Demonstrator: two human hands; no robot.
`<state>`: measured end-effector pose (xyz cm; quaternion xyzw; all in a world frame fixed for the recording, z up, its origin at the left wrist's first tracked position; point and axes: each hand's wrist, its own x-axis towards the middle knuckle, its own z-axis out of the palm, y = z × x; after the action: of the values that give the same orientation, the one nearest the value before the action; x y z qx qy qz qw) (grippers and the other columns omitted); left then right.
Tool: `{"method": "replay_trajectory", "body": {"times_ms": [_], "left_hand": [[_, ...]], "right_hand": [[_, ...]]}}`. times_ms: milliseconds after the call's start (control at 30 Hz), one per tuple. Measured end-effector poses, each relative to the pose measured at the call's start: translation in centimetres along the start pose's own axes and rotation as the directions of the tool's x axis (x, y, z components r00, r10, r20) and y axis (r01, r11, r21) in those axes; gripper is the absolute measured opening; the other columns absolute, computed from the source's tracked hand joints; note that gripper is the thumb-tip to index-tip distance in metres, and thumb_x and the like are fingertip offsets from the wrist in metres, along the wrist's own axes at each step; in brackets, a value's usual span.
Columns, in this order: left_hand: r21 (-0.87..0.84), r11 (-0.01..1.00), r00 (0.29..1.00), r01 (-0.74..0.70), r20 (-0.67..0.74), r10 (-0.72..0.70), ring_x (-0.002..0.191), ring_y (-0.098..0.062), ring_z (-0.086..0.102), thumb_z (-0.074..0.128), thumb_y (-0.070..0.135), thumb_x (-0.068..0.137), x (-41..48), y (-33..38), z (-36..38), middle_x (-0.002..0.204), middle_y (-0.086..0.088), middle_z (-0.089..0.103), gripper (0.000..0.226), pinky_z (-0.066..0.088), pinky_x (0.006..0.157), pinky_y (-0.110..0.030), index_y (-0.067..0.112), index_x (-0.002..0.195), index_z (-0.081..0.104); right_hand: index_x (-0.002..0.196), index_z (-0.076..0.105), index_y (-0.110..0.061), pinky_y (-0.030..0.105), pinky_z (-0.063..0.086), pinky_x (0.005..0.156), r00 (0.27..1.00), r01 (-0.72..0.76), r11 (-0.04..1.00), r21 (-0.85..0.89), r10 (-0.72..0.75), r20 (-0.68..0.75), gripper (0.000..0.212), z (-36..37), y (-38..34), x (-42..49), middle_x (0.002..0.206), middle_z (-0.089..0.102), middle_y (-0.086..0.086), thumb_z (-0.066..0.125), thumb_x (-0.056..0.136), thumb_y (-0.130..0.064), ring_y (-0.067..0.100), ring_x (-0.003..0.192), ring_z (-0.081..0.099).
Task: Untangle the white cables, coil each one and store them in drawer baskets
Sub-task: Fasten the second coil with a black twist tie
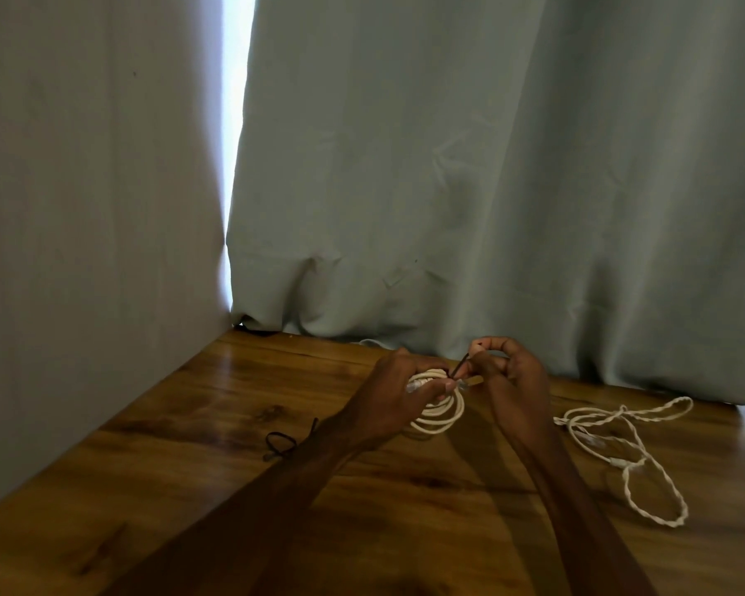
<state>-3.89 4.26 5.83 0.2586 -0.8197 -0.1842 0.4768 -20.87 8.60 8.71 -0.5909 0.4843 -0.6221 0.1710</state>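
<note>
My left hand grips a coiled white cable held just above the wooden table. My right hand pinches a thin dark tie that runs down to the top of the coil. A second white cable lies loose and twisted in open loops on the table to the right of my right forearm. No drawer basket is in view.
Another thin dark tie lies on the table beside my left forearm. A pale green curtain hangs along the table's far edge. A grey wall borders the left side.
</note>
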Motion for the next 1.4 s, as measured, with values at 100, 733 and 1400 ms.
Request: {"method": "replay_trajectory", "body": {"times_ms": [100,733,1400], "left_hand": [[0.101,0.995,1.000,-0.028,0.015,0.026,0.088,-0.006,0.063,0.062,0.033,0.102,0.1,-0.2,-0.1,0.091,0.015,0.074,0.015,0.046,0.084,-0.032,0.028,0.106,0.076],[0.208,0.977,0.999,-0.039,-0.011,0.042,0.088,-0.006,0.051,0.063,0.033,0.100,0.0,0.1,-0.4,0.095,0.013,0.075,0.021,0.043,0.076,-0.031,0.029,0.116,0.075],[0.154,0.988,0.998,-0.021,-0.060,0.031,0.080,-0.006,0.055,0.066,0.028,0.097,0.0,0.4,-0.7,0.086,0.009,0.076,0.015,0.042,0.075,-0.031,0.021,0.098,0.079]], "right_hand": [[0.099,0.065,-0.014,0.054,0.060,0.084,1.000,-0.010,1.000,0.017,0.010,0.004,0.006,0.0,0.0,0.0,0.074,0.077,0.005,0.060,0.101,-0.013,0.022,0.073,0.076],[0.103,0.066,-0.007,0.035,0.059,0.073,0.998,-0.050,0.995,0.090,0.046,0.043,0.008,-0.5,-0.4,0.1,0.076,0.078,0.008,0.060,0.101,-0.013,0.021,0.075,0.077],[0.102,0.065,-0.011,0.039,0.057,0.070,0.998,-0.025,0.998,0.051,0.022,0.053,0.006,-0.7,-0.9,-0.1,0.077,0.079,0.003,0.060,0.101,-0.012,0.021,0.077,0.076]]}}
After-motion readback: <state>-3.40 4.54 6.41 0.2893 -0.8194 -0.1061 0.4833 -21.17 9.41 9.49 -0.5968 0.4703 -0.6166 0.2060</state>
